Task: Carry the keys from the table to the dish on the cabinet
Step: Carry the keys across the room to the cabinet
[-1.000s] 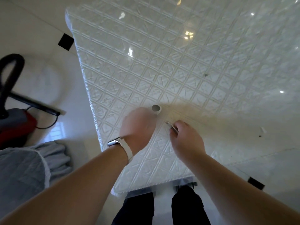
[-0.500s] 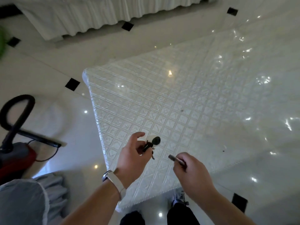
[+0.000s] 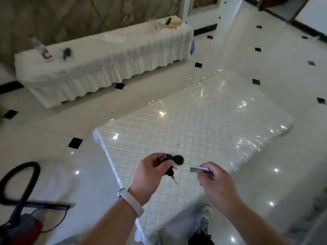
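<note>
My left hand (image 3: 150, 171) holds a bunch of keys (image 3: 171, 164) with a round black fob and a dangling key, lifted above the near corner of the white quilted table (image 3: 203, 131). My right hand (image 3: 215, 181) pinches a small metal and white item (image 3: 199, 169), raised to the right of the keys. A long low cabinet (image 3: 109, 64) draped in white cloth stands across the floor at the back. No dish can be made out clearly on it; blurred items sit at its far right end (image 3: 169, 22).
A spray bottle (image 3: 41, 48), a dark object (image 3: 66, 53) and a white sheet (image 3: 114, 38) lie on the cabinet. A red vacuum cleaner with a black hose (image 3: 19, 209) stands at the lower left. Glossy white floor tiles with black insets surround the table.
My left hand has picked the keys up off the table. My view has risen, bringing the cabinet at the back into sight. Both hands are held higher above the table.
</note>
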The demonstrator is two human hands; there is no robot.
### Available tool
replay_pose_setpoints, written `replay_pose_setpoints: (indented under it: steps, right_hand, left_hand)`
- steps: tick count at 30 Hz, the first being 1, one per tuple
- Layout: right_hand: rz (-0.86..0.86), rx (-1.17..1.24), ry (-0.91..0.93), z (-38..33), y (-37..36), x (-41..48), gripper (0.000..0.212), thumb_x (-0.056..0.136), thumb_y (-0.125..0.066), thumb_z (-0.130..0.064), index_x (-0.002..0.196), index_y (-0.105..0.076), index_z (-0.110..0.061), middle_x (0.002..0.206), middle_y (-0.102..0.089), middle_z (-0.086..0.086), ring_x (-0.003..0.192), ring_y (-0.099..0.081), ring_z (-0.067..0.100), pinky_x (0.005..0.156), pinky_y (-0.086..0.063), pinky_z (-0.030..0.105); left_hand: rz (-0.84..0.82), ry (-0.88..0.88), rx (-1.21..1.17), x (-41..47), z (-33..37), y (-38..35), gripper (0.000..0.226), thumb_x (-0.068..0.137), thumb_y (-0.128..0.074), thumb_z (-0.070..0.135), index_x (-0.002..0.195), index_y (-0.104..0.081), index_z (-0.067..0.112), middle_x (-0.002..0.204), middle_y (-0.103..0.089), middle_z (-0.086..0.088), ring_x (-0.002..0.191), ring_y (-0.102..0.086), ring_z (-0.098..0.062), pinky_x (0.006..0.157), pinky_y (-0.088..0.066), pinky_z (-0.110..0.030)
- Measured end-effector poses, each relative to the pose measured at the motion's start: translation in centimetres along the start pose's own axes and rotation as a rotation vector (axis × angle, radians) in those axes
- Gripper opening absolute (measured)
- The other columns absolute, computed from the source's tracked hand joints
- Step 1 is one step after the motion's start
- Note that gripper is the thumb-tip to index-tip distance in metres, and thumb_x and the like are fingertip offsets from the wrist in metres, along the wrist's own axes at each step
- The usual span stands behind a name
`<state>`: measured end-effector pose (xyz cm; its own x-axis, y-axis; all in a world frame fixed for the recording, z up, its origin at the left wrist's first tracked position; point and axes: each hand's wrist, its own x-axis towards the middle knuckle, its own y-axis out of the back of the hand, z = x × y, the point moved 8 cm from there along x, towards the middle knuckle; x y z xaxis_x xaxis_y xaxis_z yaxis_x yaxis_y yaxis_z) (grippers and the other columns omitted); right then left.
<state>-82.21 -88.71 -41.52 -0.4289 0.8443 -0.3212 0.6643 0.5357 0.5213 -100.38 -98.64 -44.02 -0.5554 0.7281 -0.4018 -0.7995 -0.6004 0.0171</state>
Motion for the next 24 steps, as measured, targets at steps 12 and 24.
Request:
replay_pose_setpoints:
  steps: [12, 24]
  right_hand:
    - [0.228, 0.466, -0.075, -1.2, 10.5, -3.4, 0.012, 0.081, -0.067, -0.007, 0.069, -0.068, -0.008, 0.063, -0.07, 0.011, 0.057, -0.067, 0.02, 0.064, -0.054, 0.034]
    - [0.343, 0.582, -0.028, 5.3, 27.2, -5.4, 0.012, 0.082, -0.064, -0.001, 0.071, -0.065, 0.002, 0.06, -0.062, 0.008, 0.054, -0.057, 0.015, 0.052, -0.047, 0.022]
  left_hand:
    - [-0.283, -0.048, -0.161, -3.3, 9.4, -8.8, 0.012, 0.069, -0.066, 0.016, 0.078, -0.072, 0.01, 0.081, -0.067, -0.021, 0.072, -0.059, -0.027, 0.07, -0.044, -0.036]
    - [-0.31, -0.006, -0.062, -6.0, 11.9, -24.9, 0.014, 0.087, -0.059, 0.001, 0.088, -0.071, 0.006, 0.077, -0.066, -0.015, 0.068, -0.059, -0.025, 0.068, -0.048, -0.034]
